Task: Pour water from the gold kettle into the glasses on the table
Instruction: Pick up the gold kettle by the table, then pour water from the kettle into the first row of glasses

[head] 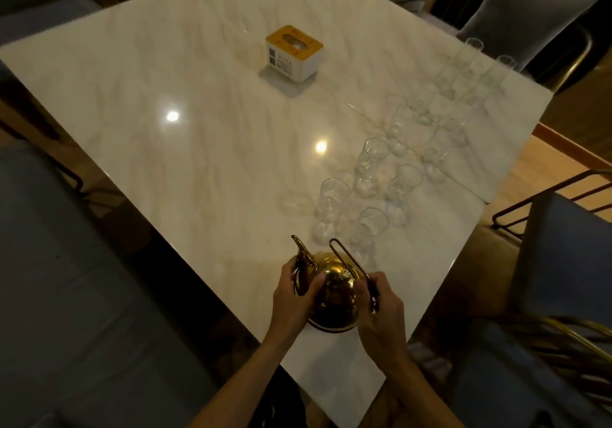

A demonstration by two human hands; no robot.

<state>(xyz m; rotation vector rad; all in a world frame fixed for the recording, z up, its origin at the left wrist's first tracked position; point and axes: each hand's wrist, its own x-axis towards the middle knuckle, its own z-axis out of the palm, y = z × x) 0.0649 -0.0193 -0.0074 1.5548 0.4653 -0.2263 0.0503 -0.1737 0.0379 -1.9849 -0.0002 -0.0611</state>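
A gold kettle [334,290] is seen standing upright on the near corner of a pale marble table [185,136], close to the person's body. It is held on both sides: the left hand [293,298] is curled against the spout side of the body, and the right hand [384,305] is closed round the lower end of the thin wire handle [347,258], which is raised above the lid. The spout [299,250] is pointed up and away toward the far left, not toward any glass, and the kettle's long axis is held roughly vertical, with no tilt visible.

A loose double row of clear glasses [371,162] is set just beyond the kettle, running away to the far right corner. Whether any holds water cannot be told in the dim, blurred view. Pouring is judged not yet begun, with every glass apparently left to fill. A small white and yellow box [293,54] is placed well apart, near the table's middle
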